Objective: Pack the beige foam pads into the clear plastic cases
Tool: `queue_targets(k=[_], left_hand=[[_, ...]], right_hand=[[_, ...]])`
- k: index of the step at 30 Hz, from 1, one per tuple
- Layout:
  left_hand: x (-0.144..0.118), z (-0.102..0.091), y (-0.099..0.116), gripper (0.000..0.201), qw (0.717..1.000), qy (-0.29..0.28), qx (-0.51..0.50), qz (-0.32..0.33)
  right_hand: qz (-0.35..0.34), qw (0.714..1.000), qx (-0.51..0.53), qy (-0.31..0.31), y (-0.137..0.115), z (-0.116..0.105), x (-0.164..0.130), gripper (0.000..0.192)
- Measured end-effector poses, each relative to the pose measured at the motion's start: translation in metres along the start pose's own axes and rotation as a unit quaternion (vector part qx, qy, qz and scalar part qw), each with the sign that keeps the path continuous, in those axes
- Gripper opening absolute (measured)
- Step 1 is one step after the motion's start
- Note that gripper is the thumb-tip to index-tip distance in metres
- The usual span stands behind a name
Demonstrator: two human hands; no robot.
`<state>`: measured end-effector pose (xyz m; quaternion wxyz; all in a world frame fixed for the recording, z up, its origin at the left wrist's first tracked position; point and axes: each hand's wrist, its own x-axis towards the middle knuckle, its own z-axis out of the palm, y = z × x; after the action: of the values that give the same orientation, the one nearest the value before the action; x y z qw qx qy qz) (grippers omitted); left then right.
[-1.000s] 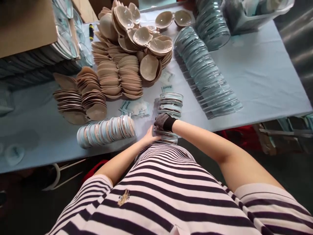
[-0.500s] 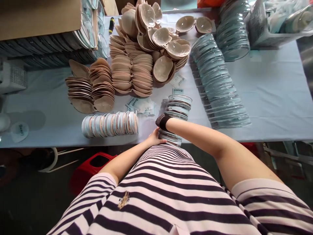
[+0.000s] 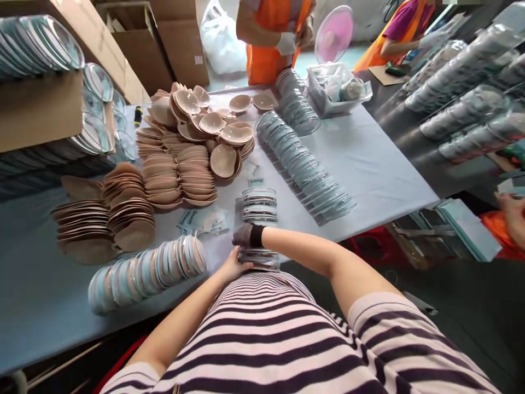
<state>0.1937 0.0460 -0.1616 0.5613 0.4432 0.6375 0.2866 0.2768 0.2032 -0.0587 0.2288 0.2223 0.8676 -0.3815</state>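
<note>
Both hands clasp the short stack of clear round plastic cases [image 3: 259, 219] at the table's six o'clock edge: gloved right hand [image 3: 244, 235] on its side, bare left hand [image 3: 234, 264] at its base. A filled row of cases [image 3: 147, 272] lies at nine o'clock; beige cup pads [image 3: 180, 164] at twelve remain unpacked.

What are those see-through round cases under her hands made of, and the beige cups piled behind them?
The stack of round cases looks like clear hard plastic: see-through, with glossy rims catching light. The beige cups seem a soft matte material, perhaps silicone or foam; they nest and flop unevenly. The right hand wears a dark mesh glove, apparently knit fabric.
</note>
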Motion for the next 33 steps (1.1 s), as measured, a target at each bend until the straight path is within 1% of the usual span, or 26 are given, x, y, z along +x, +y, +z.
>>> queue_targets(k=[2, 3, 4, 5, 6, 7, 8, 9, 10, 12, 13, 15, 17, 18, 21, 24, 26, 28, 31, 33], left_hand=[[0.005, -0.017, 0.010, 0.090, 0.999, -0.020, 0.029, 0.004], [0.008, -0.025, 0.014, 0.098, 0.999, -0.014, 0.049, -0.005], [0.009, -0.031, 0.019, 0.102, 0.997, -0.006, 0.074, -0.014], [0.009, -0.035, 0.023, 0.102, 0.995, 0.003, 0.099, -0.014], [0.008, -0.036, 0.027, 0.100, 0.992, 0.017, 0.126, -0.010], [0.005, -0.034, 0.033, 0.097, 0.988, 0.029, 0.153, -0.003], [0.002, -0.029, 0.038, 0.095, 0.983, 0.041, 0.179, 0.003], [-0.001, -0.021, 0.044, 0.096, 0.978, 0.049, 0.205, 0.005], [-0.005, -0.012, 0.051, 0.099, 0.972, 0.052, 0.230, 0.001], [-0.010, 0.007, 0.061, 0.110, 0.958, 0.053, 0.280, -0.013], [-0.011, 0.015, 0.065, 0.114, 0.951, 0.055, 0.303, -0.020], [-0.010, 0.026, 0.069, 0.117, 0.938, 0.063, 0.339, -0.031], [-0.008, 0.030, 0.070, 0.118, 0.930, 0.069, 0.360, -0.034], [-0.007, 0.030, 0.070, 0.121, 0.928, 0.071, 0.364, -0.036], [-0.006, 0.025, 0.071, 0.130, 0.926, 0.068, 0.369, -0.046], [-0.007, 0.022, 0.074, 0.130, 0.925, 0.060, 0.371, -0.045], [-0.006, 0.021, 0.075, 0.128, 0.925, 0.061, 0.373, -0.037], [-0.005, 0.020, 0.076, 0.127, 0.925, 0.064, 0.373, -0.032], [-0.004, 0.020, 0.075, 0.126, 0.924, 0.072, 0.374, -0.025], [-0.002, 0.021, 0.075, 0.126, 0.923, 0.072, 0.378, -0.019]], right_hand=[[0.021, 0.996, 0.023, 0.084, 0.016, -0.001, -0.011, 0.004], [0.044, 0.988, 0.043, 0.144, 0.028, 0.003, -0.020, 0.008], [0.077, 0.973, 0.070, 0.205, 0.041, 0.009, -0.030, 0.015], [0.104, 0.962, 0.090, 0.238, 0.054, 0.019, -0.042, 0.024], [0.150, 0.944, 0.112, 0.272, 0.068, 0.032, -0.053, 0.032], [0.215, 0.905, 0.189, 0.314, 0.079, 0.048, -0.065, 0.031], [0.263, 0.874, 0.277, 0.300, 0.088, 0.066, -0.075, 0.029], [0.292, 0.851, 0.354, 0.255, 0.094, 0.084, -0.083, 0.027], [0.302, 0.836, 0.402, 0.219, 0.096, 0.101, -0.088, 0.027], [0.293, 0.825, 0.459, 0.150, 0.095, 0.128, -0.090, 0.033], [0.284, 0.819, 0.481, 0.131, 0.093, 0.136, -0.088, 0.037], [0.276, 0.790, 0.539, 0.098, 0.089, 0.141, -0.081, 0.042], [0.278, 0.757, 0.586, 0.072, 0.087, 0.139, -0.076, 0.040], [0.280, 0.748, 0.599, 0.065, 0.088, 0.138, -0.075, 0.035], [0.265, 0.745, 0.610, 0.050, 0.090, 0.138, -0.075, 0.019], [0.228, 0.765, 0.602, 0.024, 0.092, 0.147, -0.074, 0.013], [0.219, 0.782, 0.584, 0.020, 0.092, 0.153, -0.072, 0.012], [0.215, 0.791, 0.572, 0.031, 0.091, 0.157, -0.072, 0.014], [0.201, 0.795, 0.570, 0.053, 0.087, 0.158, -0.081, 0.019], [0.166, 0.792, 0.584, 0.067, 0.084, 0.154, -0.091, 0.022]])
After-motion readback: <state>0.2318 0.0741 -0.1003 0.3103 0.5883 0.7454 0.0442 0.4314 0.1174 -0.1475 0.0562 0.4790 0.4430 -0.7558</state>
